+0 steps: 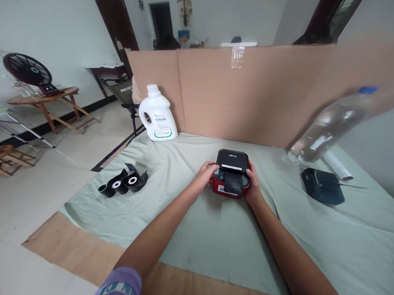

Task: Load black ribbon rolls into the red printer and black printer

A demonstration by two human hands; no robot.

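Note:
A small red-and-black box, which looks like a label printer point(219, 188), is held between my two hands above the green cloth. Its black lid is at the far side, and a strip of black ribbon point(233, 183) hangs over its near edge. My left hand point(204, 176) grips the left side, with the thumb near the top edge. On the right side, my right hand point(253, 182) wraps round the casing, its fingers partly hidden. Several black ribbon rolls point(124, 181) with white or dark cores lie to the left, away from my hands.
A white detergent jug point(159, 119) stands at the back left before a cardboard screen point(219, 96). At right, a clear bottle point(330, 123) with a blue cap tilts, blurred, beside another person's hand point(384, 104). A dark device point(323, 186) and a clear roll point(338, 166) lie below it.

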